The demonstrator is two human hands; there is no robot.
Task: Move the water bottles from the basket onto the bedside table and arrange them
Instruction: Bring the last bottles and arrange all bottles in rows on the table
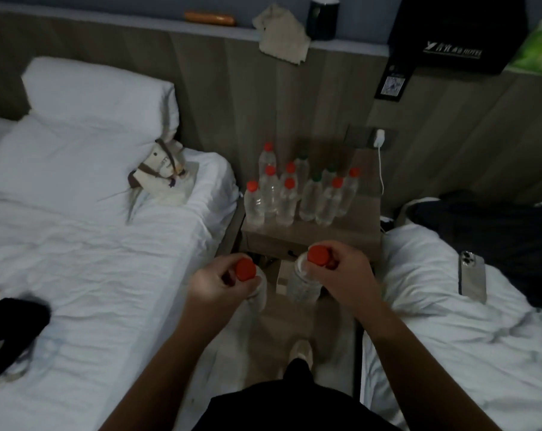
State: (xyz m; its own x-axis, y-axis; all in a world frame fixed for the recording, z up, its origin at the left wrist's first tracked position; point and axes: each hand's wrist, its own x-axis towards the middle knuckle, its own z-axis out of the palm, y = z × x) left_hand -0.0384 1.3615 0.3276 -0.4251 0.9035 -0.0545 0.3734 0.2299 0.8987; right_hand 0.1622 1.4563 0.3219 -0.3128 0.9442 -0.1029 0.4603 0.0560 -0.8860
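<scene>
My left hand is closed around the neck of a red-capped bottle, and my right hand pinches a second bottle just under its cap. I take them at the neck because the clear bodies look thin and would likely dent under a squeeze; held this way both hang upright, close side by side but not touching.

At twelve o'clock from my hands stands the worktop, with a cluster of bottles already packed toward its back and left, most red-capped, a few green. The open room is the bare front strip and the corner at about one o'clock, so I judge these two belong in front of the rows.

The front edge is near my knuckles, so I should lift clear of it. The beds crowd in at nine and three o'clock. A charger cable hangs by the worktop's right edge. I cannot see the basket.
</scene>
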